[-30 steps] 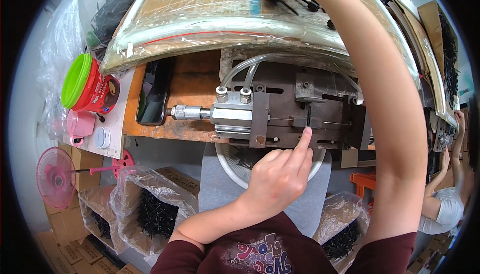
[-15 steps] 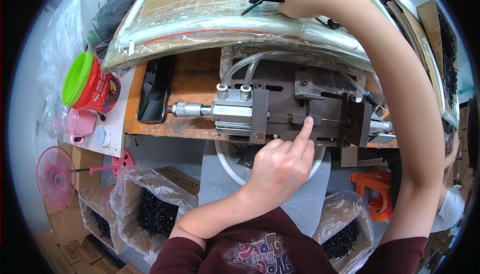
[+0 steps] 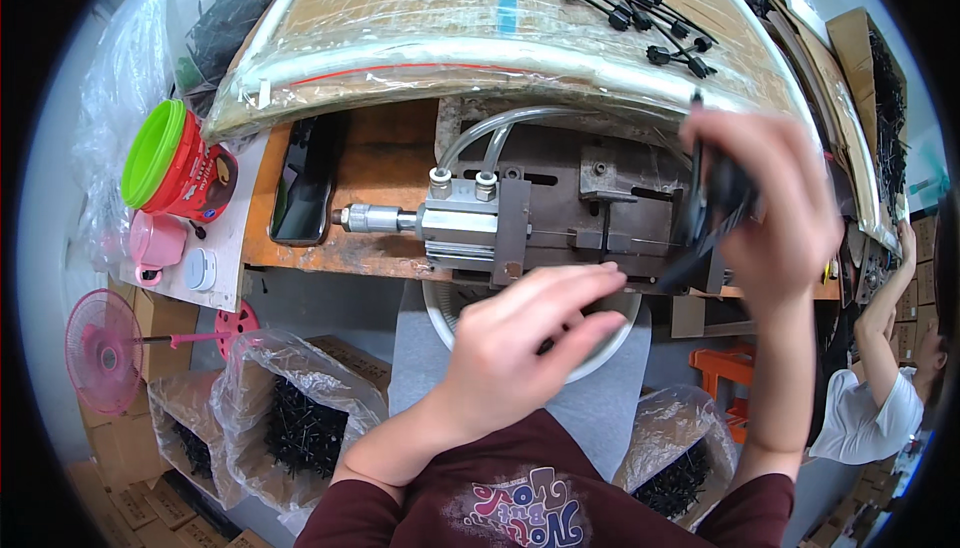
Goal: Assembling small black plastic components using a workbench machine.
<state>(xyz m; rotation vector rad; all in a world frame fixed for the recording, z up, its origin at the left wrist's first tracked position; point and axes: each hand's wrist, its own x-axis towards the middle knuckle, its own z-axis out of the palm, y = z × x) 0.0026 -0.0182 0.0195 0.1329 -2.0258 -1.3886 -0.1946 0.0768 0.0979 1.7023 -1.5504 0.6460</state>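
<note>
My right hand [image 3: 775,213], smeared by motion, is over the machine's right end. Its fingers are closed on a bunch of thin black plastic stems [image 3: 722,193]. In front of the machine's middle, my left hand [image 3: 525,338] has its fingers stretched out and thumb apart, above a white basin [image 3: 600,363]. The metal fixture [image 3: 545,213] has a silver air cylinder [image 3: 460,233] on its left side and a small dark block [image 3: 598,239] at its centre. More black stems with knobbed ends [image 3: 620,13] lie loose on the plastic-wrapped cardboard [image 3: 400,8] behind it.
A black tray [image 3: 303,188], red bucket with green rim [image 3: 185,173] and pink cup [image 3: 157,240] stand left. Below are a pink fan [image 3: 103,353] and bags of black parts [image 3: 300,428]. An orange stool [image 3: 725,368] and another person [image 3: 875,408] are at right.
My right hand has come down from the cardboard to the machine's right end with black stems. My left hand has drawn back from the centre block, its pointing finger now joined by the others, stretched out.
</note>
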